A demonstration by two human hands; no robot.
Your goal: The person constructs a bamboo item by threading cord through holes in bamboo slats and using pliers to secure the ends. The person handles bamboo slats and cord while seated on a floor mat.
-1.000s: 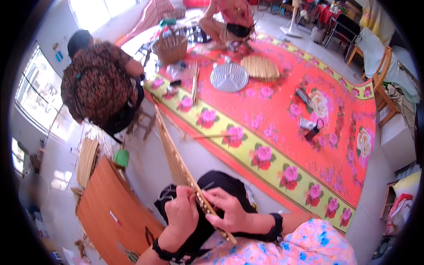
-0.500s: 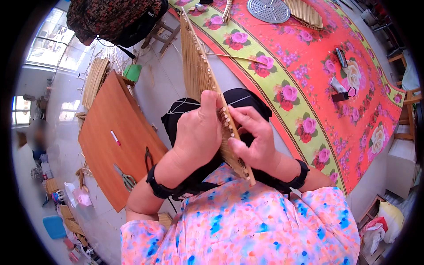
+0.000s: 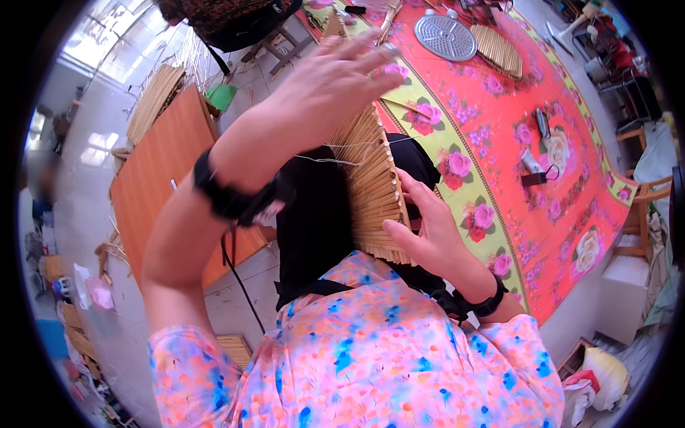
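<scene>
A mat of thin tan reed sticks (image 3: 374, 192), bound side by side, rests over my lap with its row of cut ends facing right. My right hand (image 3: 432, 232) grips this edge near the lower end, thumb over the sticks and fingers behind. Above the mat's far part is my left hand (image 3: 342, 82), slightly blurred, its fingers stretched out to the right and nothing visible in them. It hides part of the mat, whose far tip shows beyond it. White string (image 3: 335, 161) runs loosely across the sticks and my dark trousers.
A brown wooden board (image 3: 153, 192) lies left of my legs, beside a bundle of sticks (image 3: 155, 103) and a green object (image 3: 221, 96). On the right spreads a red floral cloth (image 3: 471, 143), bearing a perforated metal disc (image 3: 446, 38) and another stick piece (image 3: 497, 51).
My left hand has left the mat's edge and swung up and away, its fingers opening. The mat has turned so its flat face shows. My right hand still holds its edge, slightly further right.
</scene>
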